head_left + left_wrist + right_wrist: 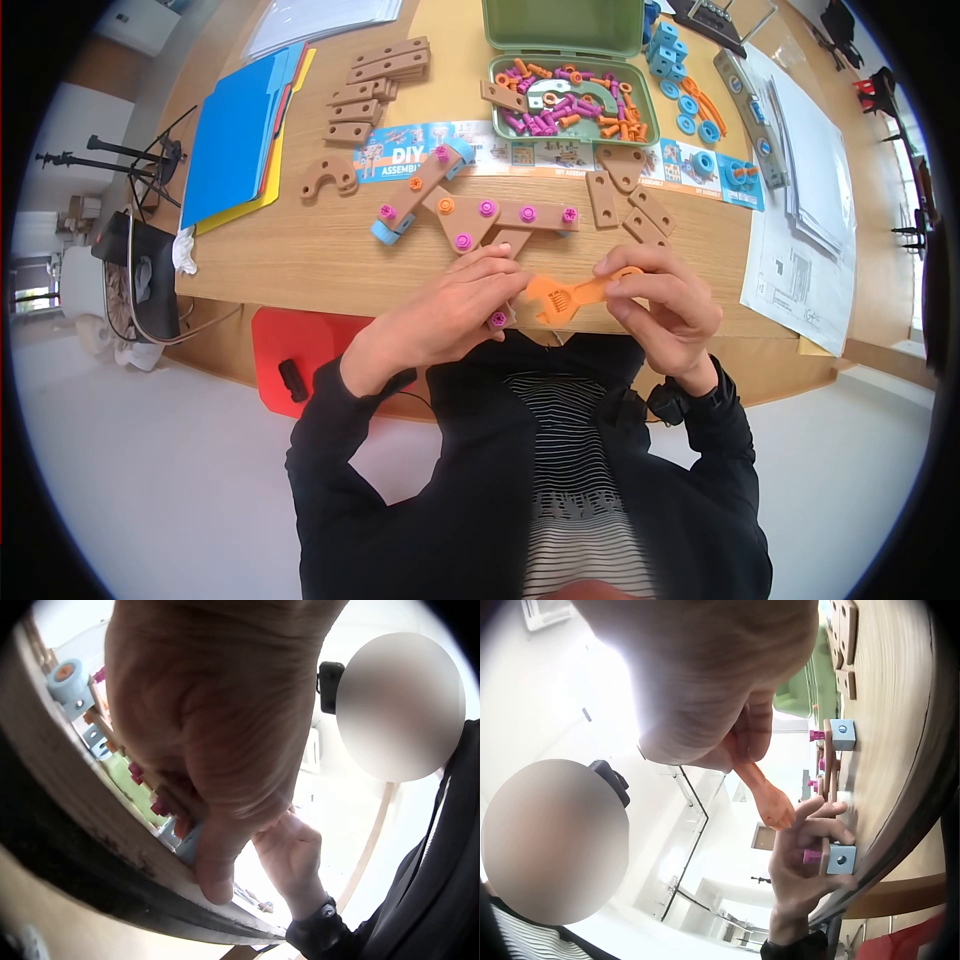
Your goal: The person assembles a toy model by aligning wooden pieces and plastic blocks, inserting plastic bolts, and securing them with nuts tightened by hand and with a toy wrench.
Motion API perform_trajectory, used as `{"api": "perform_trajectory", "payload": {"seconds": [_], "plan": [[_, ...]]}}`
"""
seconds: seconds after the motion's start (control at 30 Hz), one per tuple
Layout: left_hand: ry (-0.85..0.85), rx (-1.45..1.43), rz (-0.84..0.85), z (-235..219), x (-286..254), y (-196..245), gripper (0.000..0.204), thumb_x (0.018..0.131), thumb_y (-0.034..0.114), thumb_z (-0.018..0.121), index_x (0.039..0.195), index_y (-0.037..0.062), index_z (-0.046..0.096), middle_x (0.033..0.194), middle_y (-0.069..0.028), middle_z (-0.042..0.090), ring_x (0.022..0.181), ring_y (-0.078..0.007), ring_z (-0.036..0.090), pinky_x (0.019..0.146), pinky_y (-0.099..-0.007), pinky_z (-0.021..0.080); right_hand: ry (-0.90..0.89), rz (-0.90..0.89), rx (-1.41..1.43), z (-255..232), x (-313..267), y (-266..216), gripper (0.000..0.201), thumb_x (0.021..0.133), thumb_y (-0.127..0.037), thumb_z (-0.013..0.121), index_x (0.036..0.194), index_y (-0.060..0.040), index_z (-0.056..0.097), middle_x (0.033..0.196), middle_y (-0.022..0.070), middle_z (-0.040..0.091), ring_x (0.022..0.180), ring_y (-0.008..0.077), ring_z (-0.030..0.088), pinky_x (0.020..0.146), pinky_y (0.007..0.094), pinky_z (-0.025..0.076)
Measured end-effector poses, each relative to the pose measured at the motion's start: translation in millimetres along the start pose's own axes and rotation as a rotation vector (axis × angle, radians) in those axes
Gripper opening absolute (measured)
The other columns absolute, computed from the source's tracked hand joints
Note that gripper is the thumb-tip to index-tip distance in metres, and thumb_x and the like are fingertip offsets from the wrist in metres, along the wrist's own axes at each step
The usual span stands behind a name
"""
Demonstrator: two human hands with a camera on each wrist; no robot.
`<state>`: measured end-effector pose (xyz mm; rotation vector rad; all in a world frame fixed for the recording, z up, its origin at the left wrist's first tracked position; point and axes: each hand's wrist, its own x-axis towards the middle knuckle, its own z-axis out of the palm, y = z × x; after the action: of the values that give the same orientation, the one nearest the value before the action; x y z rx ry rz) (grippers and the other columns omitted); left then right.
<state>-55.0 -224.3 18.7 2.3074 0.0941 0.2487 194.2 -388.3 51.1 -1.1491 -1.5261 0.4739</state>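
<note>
In the head view, my right hand (pixel 668 305) pinches the ring end of an orange toy wrench (pixel 562 298), its forked head pointing left. My left hand (pixel 450 308) grips the near end of a brown toy assembly (pixel 468 225), joined with purple and orange bolts. At that end, the right wrist view shows a light blue block (pixel 841 859) between the left fingers, and a purple bolt (pixel 811 856) on the strip beside it. The wrench head lies close to the left fingers. Another blue block (pixel 384 232) sits on the assembly's left arm.
A green case (pixel 655 130) stands open at the back, full of bolts and nuts. Brown strips (pixel 378 80) lie left, more pieces (pixel 645 222) right. Blue folders (pixel 235 130) lie far left, papers (pixel 800 260) far right, and a printed DIY sheet (pixel 400 165) behind the assembly.
</note>
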Motion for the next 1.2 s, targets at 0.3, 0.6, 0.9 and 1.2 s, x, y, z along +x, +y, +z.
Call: {"api": "perform_trajectory", "payload": {"seconds": [0.3, 0.6, 0.9, 1.2], "plan": [[-0.003, 0.039, -0.017, -5.4, 2.7, 1.4, 0.084, 0.069, -0.003, 0.090, 0.145, 0.0046, 0.055, 0.139, -0.0151, 0.064, 0.140, -0.0435, 0.052, 0.123, -0.0541, 0.041, -0.029, 0.206, 0.227, 16.0, -8.6, 10.5, 0.022, 0.090, 0.010, 0.074, 0.111, 0.0024, 0.076, 0.116, 0.0189, 0.074, 0.106, 0.0261, 0.073, 0.092, 0.0353, 0.057], [-0.066, 0.079, -0.087, -15.0, 5.8, 12.4, 0.096, 0.080, -0.002, 0.083, 0.163, 0.0061, 0.034, 0.148, -0.0184, 0.058, 0.148, -0.0449, 0.046, 0.127, -0.0531, 0.035, -0.120, 0.358, 0.323, 22.3, 0.0, 23.5, 0.024, 0.094, 0.013, 0.068, 0.114, 0.0012, 0.076, 0.128, 0.0137, 0.069, 0.118, 0.0245, 0.068, 0.098, 0.0357, 0.055], [-0.029, 0.099, -0.018, -17.4, 8.7, 9.7, 0.094, 0.084, -0.002, 0.080, 0.164, 0.0057, 0.031, 0.147, -0.0187, 0.060, 0.144, -0.0436, 0.050, 0.130, -0.0532, 0.030, -0.285, 0.295, 0.199, 16.0, 15.5, 25.6, 0.029, 0.092, 0.017, 0.064, 0.114, 0.0006, 0.074, 0.127, 0.0114, 0.069, 0.122, 0.0269, 0.067, 0.101, 0.0367, 0.055], [-0.012, 0.106, 0.004, -19.7, 12.8, 9.6, 0.095, 0.086, 0.001, 0.079, 0.165, 0.0035, 0.028, 0.135, -0.0174, 0.065, 0.135, -0.0346, 0.059, 0.133, -0.0529, 0.026, -0.354, 0.240, 0.103, 12.6, 30.0, 30.9, 0.029, 0.088, 0.017, 0.065, 0.108, -0.0002, 0.076, 0.124, 0.0132, 0.072, 0.118, 0.0298, 0.071, 0.100, 0.0385, 0.056]]}}
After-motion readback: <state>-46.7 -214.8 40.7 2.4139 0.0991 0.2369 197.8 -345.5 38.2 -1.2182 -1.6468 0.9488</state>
